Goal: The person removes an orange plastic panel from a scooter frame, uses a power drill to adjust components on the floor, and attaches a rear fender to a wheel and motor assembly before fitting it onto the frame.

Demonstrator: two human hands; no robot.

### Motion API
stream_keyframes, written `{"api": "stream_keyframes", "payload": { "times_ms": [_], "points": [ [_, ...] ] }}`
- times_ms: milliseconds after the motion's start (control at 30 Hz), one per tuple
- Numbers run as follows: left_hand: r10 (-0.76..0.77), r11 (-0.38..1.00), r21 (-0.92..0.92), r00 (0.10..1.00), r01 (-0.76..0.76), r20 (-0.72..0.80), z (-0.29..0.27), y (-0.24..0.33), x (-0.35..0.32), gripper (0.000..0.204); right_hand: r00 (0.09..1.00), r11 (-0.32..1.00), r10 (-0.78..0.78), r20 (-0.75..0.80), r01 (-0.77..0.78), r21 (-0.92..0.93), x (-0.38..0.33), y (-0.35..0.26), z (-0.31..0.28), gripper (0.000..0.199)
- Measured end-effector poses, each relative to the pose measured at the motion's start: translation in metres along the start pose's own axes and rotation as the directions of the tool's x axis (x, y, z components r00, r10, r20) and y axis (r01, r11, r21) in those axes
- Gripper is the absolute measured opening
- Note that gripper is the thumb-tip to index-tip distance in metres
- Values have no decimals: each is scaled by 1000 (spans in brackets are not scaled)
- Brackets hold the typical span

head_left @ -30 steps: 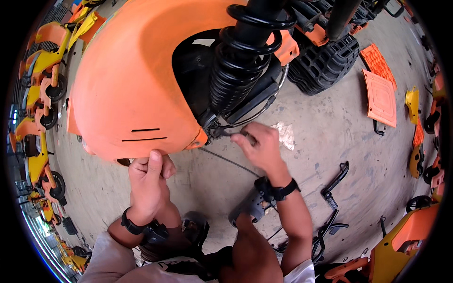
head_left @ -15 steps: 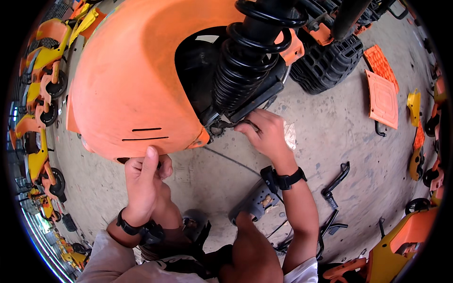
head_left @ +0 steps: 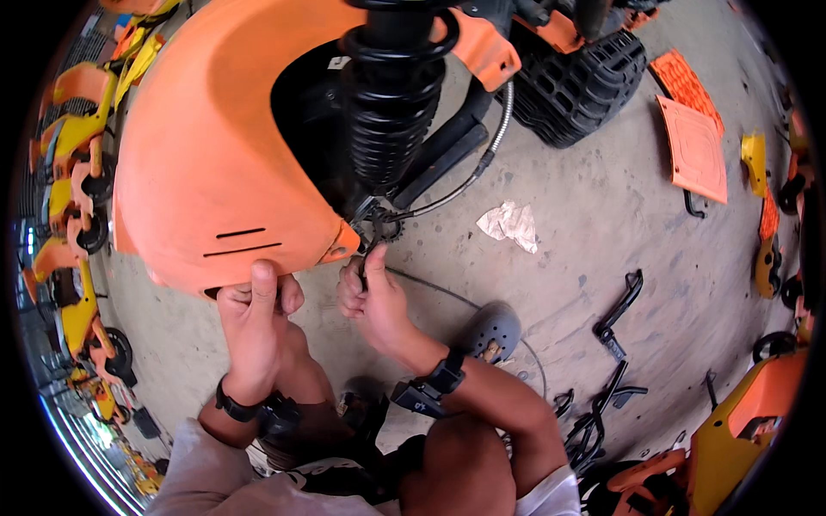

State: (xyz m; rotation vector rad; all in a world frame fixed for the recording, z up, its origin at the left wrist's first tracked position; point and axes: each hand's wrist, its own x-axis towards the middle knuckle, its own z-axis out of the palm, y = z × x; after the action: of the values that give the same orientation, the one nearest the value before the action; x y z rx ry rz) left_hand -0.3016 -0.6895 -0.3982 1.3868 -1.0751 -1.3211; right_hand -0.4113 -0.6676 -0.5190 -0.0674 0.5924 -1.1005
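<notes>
A large orange plastic fender with two black slots fills the upper left. My left hand is closed on its lower edge, thumb on the outer face and fingers curled beneath. My right hand is closed just below the fender's pointed corner, thumb up. Something small and dark shows between its fingers, too hidden to name. Directly above that hand is a small dark toothed part, beneath a black coil-spring shock absorber. A silver-sheathed cable curves from there to the upper right.
A black knobbly tire stands behind the fender. Crumpled paper, orange panels and black bent metal bars lie on the concrete floor. Yellow-and-orange scooters line the left; another yellow-orange body stands at lower right.
My right hand has moved left and down from beside the shock absorber's lower end to below the fender corner. The fender and shock absorber appear shifted left; my left hand keeps its hold.
</notes>
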Motion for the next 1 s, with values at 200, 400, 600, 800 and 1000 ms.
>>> {"api": "stream_keyframes", "payload": {
  "times_ms": [200, 400, 600, 800, 1000],
  "points": [
    [12, 1000, -16, 1000, -12, 23, 2, -2, 1, 40, 946, 887, -314, 77, 322, -330, 0, -1, -30, 59],
    [22, 998, 50, 999, -24, 34, -3, -2, -2, 40, 712, 73, -612, 343, 483, -873, 3, -77, -67, 39],
    [-43, 999, 19, 995, 42, 88, -7, 2, -1, 35, 635, -295, -558, 534, 450, -843, 20, -125, -59, 44],
    [-79, 997, -10, 995, 80, 55, -4, 5, -1, 33, 662, -375, -450, 599, 469, -800, 26, -151, -49, 44],
    [-49, 997, 60, 998, 47, 35, -3, 4, 0, 29, 701, -353, -406, 586, 471, -808, 35, -156, -50, 48]
  ]
}}
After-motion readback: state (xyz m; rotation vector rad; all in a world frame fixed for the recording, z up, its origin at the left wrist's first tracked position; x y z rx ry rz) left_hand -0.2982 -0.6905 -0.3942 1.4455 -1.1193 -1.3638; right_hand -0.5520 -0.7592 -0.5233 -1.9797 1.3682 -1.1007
